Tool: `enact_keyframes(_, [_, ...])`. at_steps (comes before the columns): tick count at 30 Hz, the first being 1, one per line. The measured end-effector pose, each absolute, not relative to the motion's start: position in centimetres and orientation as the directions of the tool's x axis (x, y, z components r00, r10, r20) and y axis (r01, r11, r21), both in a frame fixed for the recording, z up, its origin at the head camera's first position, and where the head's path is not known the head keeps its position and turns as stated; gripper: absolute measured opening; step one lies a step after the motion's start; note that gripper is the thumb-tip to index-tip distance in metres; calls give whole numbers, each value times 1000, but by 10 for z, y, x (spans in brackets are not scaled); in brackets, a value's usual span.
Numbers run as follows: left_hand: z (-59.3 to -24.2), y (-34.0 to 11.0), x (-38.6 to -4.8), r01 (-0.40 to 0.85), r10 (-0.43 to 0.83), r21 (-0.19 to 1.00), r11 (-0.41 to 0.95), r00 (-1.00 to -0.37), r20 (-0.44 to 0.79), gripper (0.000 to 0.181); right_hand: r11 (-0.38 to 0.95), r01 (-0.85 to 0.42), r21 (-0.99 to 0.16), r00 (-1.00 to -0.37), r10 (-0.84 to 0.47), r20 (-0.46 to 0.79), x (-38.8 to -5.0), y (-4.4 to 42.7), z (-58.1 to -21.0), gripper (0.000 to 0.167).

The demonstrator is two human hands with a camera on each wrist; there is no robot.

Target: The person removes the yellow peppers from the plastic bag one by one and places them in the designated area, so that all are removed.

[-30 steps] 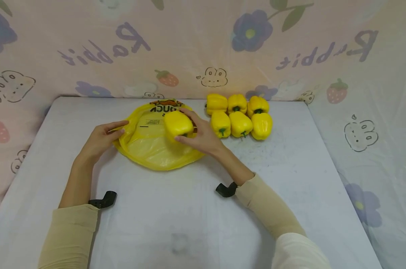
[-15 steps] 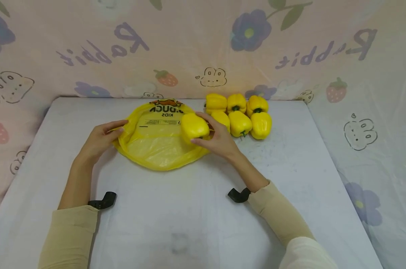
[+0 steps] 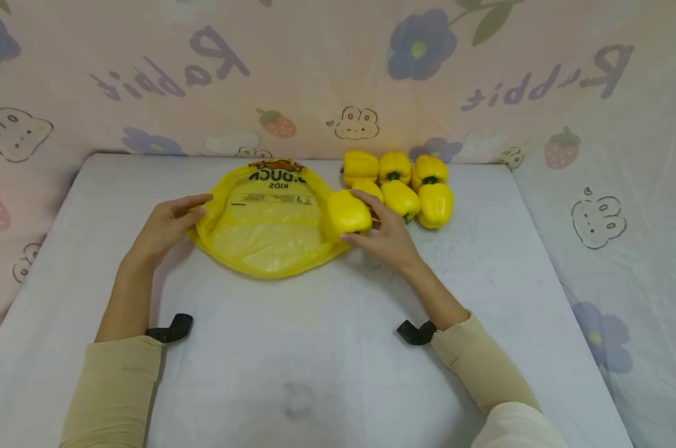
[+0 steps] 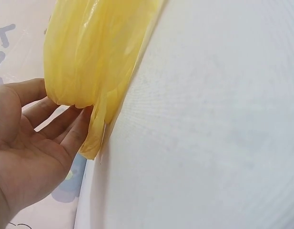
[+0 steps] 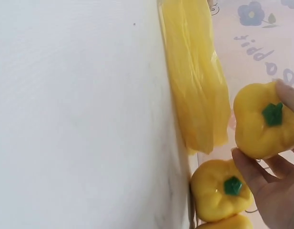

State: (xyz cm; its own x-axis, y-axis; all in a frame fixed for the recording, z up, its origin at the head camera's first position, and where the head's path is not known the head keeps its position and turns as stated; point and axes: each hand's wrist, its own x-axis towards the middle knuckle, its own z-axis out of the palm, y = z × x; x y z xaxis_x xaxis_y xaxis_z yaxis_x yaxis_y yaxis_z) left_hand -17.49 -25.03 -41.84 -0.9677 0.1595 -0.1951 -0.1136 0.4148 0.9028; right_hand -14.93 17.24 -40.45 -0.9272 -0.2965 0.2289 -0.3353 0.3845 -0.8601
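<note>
In the head view a round yellow plastic bag [image 3: 265, 239] with dark printing stands with its mouth up on the white table. My left hand [image 3: 164, 227] grips its left rim; the left wrist view shows the fingers at the gathered edge of the bag [image 4: 89, 62]. Over the bag's right rim, my right hand [image 3: 385, 236] holds a yellow bell pepper [image 3: 349, 211] between thumb and fingers. In the right wrist view its green stem faces the camera, and this bell pepper [image 5: 254, 117] is apart from the one below it.
Several more yellow bell peppers [image 3: 400, 198] sit in two rows to the right of the bag, near the table's back edge. The front left one is partly hidden by my right hand. A printed rabbit-pattern cloth [image 3: 315, 81] hangs behind the white table [image 3: 248, 361].
My right hand has carried the bell pepper rightward, from over the middle of the bag to its right rim. My left hand has stayed at the left rim.
</note>
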Motion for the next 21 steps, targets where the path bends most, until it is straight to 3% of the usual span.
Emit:
enact_keyframes(9, [-417, -251, -177, -134, 150, 888, 439, -964, -220, 53, 442, -296, -847, -945, -262, 194, -136, 193, -411, 80])
enact_keyframes(21, [-416, -250, -176, -156, 149, 886, 436, -959, -242, 52, 453, -263, -852, -958, -230, 173, -104, 202, -381, 74])
